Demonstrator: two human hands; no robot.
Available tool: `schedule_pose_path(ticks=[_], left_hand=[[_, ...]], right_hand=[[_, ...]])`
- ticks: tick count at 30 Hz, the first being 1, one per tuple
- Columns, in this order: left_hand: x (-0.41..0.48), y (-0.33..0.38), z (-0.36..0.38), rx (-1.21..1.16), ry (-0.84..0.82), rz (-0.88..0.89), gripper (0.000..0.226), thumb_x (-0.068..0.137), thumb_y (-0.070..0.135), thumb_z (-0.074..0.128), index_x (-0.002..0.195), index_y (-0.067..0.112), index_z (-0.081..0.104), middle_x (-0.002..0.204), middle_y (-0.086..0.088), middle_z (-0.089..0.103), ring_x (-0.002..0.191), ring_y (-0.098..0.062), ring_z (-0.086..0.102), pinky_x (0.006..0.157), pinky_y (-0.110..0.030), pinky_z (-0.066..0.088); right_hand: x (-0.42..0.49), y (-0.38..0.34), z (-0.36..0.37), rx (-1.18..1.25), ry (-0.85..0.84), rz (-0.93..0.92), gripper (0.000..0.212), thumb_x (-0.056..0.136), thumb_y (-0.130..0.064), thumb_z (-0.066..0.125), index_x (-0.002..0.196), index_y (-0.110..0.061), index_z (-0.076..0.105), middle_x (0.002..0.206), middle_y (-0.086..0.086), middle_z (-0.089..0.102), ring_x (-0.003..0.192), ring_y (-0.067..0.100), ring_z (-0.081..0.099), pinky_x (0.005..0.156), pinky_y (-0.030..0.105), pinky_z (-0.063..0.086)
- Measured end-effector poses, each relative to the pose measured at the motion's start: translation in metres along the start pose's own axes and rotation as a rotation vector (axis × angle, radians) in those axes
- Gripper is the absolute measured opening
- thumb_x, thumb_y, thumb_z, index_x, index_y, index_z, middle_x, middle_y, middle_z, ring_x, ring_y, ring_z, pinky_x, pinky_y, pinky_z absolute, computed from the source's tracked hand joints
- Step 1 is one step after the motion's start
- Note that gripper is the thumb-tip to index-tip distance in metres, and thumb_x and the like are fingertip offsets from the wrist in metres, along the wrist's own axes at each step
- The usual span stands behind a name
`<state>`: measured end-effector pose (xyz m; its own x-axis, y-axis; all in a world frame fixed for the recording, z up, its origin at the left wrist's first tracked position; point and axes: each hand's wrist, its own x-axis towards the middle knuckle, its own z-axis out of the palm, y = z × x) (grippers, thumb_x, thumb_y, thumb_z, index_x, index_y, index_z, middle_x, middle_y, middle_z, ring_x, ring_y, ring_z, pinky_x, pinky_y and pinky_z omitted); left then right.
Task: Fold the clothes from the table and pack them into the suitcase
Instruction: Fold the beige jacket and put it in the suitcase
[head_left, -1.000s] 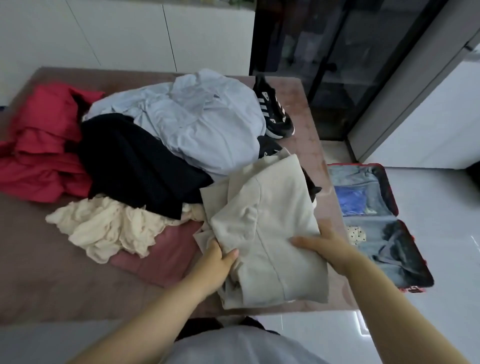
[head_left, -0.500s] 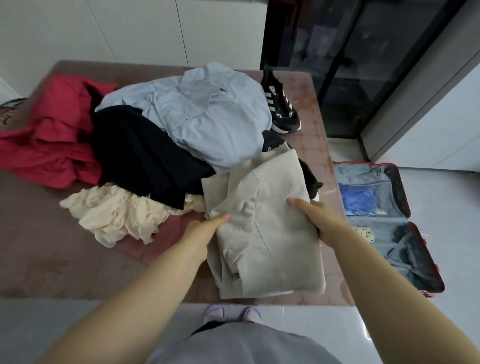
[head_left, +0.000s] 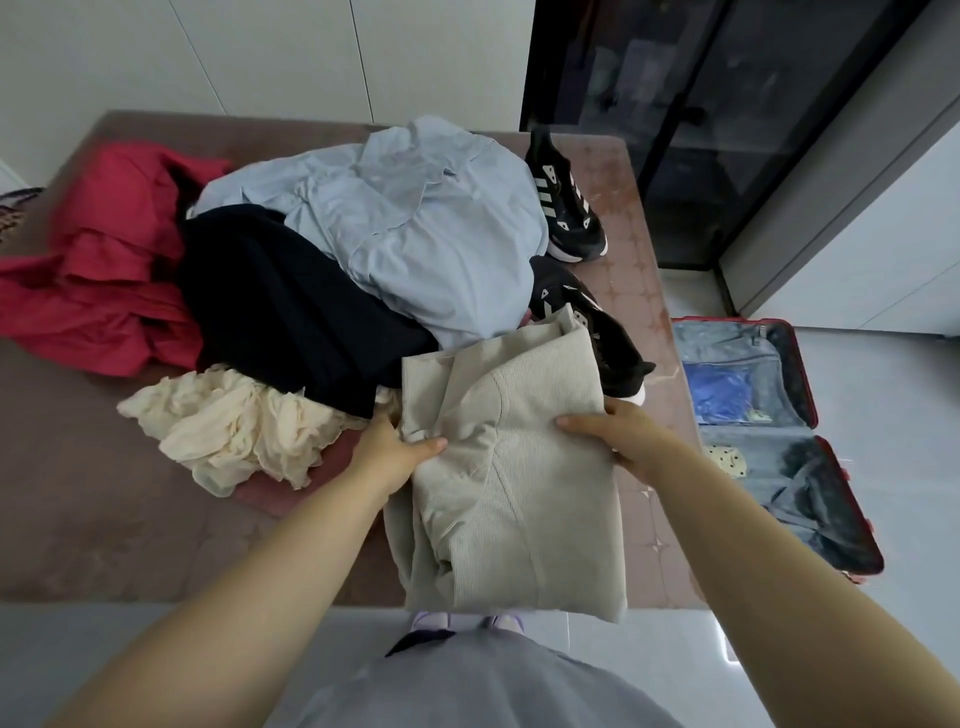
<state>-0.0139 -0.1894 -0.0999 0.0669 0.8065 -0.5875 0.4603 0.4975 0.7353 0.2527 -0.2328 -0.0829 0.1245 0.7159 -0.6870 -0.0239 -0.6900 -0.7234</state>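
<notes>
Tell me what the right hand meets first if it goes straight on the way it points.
The right hand grips the folded beige garment at its right edge, pointing left across it. Past that cloth, it would likely meet the left hand, which grips the opposite edge.

No legible text or numbers; only three white stripes on black sneaker (head_left: 568, 212) side.

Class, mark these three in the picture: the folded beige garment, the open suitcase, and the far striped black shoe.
folded beige garment (head_left: 519, 493): head view, middle of its top fold.
open suitcase (head_left: 727, 340): head view, bare grey lining of its far half.
far striped black shoe (head_left: 563, 205): head view, side near the white stripes.
</notes>
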Motion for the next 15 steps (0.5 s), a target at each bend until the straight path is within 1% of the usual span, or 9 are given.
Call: schedule_pose_path(ticks=[3,5,7,9,10,11,13,14,15], left_hand=[[0.002,0.001,-0.001,-0.039,-0.026,-0.002,0.092,0.071,0.030,0.081,0.143,0.013,0.028,0.137,-0.004,0.049,0.124,-0.021,0.048,0.102,-0.033,0.039],[0.001,-0.003,0.000,-0.051,0.015,-0.069,0.098,0.065,0.038,0.083,0.142,0.010,0.029,0.137,-0.004,0.048,0.125,-0.023,0.047,0.097,-0.034,0.040],[-0.001,-0.014,0.000,-0.057,0.025,-0.132,0.104,0.056,0.046,0.087,0.137,0.008,0.035,0.131,-0.002,0.052,0.120,-0.022,0.051,0.091,-0.032,0.045],[-0.004,-0.020,0.000,-0.085,-0.044,-0.158,0.097,0.048,0.049,0.089,0.127,0.011,0.047,0.121,-0.001,0.060,0.109,-0.018,0.058,0.085,-0.030,0.048],[-0.004,-0.020,0.001,-0.112,-0.078,-0.171,0.091,0.046,0.048,0.090,0.121,0.014,0.053,0.115,0.000,0.064,0.105,-0.017,0.060,0.085,-0.031,0.050],[-0.002,-0.020,0.001,-0.143,-0.097,-0.180,0.080,0.047,0.045,0.091,0.114,0.017,0.057,0.111,0.000,0.065,0.103,-0.017,0.061,0.088,-0.034,0.050],[-0.002,-0.014,-0.001,-0.202,-0.140,-0.178,0.057,0.054,0.028,0.090,0.102,0.019,0.061,0.106,0.000,0.067,0.102,-0.018,0.061,0.093,-0.036,0.048],[-0.001,-0.010,-0.002,-0.225,-0.178,-0.175,0.056,0.053,0.023,0.090,0.102,0.017,0.063,0.105,-0.001,0.068,0.103,-0.019,0.062,0.093,-0.035,0.048],[-0.002,-0.006,-0.003,-0.235,-0.229,-0.170,0.063,0.049,0.022,0.089,0.106,0.015,0.064,0.106,-0.002,0.069,0.104,-0.019,0.062,0.094,-0.034,0.047]], right_hand=[[0.001,0.000,0.000,0.054,-0.063,0.081,0.088,0.037,-0.039,0.095,0.116,-0.018,0.062,0.114,0.000,0.069,0.106,0.020,0.064,0.094,0.040,0.050],[-0.001,0.010,-0.001,0.103,-0.083,0.100,0.093,0.034,-0.037,0.095,0.117,-0.018,0.060,0.113,0.000,0.069,0.106,0.021,0.064,0.092,0.039,0.051],[-0.006,0.021,-0.001,0.136,-0.122,0.088,0.082,0.045,-0.029,0.093,0.118,-0.017,0.059,0.112,0.001,0.070,0.104,0.021,0.066,0.086,0.037,0.054],[-0.010,0.026,0.000,0.176,-0.144,0.050,0.064,0.059,-0.018,0.087,0.116,-0.015,0.060,0.108,0.001,0.071,0.100,0.021,0.068,0.078,0.034,0.055],[-0.011,0.026,0.000,0.188,-0.131,0.030,0.055,0.064,-0.012,0.082,0.114,-0.014,0.061,0.104,0.000,0.072,0.096,0.020,0.069,0.074,0.032,0.056],[-0.012,0.024,0.001,0.186,-0.110,0.015,0.047,0.068,-0.007,0.078,0.112,-0.013,0.061,0.100,0.000,0.073,0.092,0.018,0.070,0.070,0.029,0.056],[-0.013,0.019,0.002,0.171,-0.079,-0.004,0.036,0.074,0.001,0.072,0.107,-0.011,0.062,0.092,-0.001,0.074,0.084,0.016,0.071,0.064,0.026,0.056],[-0.015,0.017,0.002,0.168,-0.066,-0.011,0.034,0.075,0.002,0.071,0.105,-0.011,0.063,0.091,-0.001,0.074,0.083,0.016,0.071,0.063,0.025,0.056],[-0.018,0.016,0.001,0.172,-0.059,-0.018,0.034,0.075,0.002,0.071,0.105,-0.010,0.063,0.091,0.000,0.074,0.082,0.016,0.071,0.063,0.025,0.055]])
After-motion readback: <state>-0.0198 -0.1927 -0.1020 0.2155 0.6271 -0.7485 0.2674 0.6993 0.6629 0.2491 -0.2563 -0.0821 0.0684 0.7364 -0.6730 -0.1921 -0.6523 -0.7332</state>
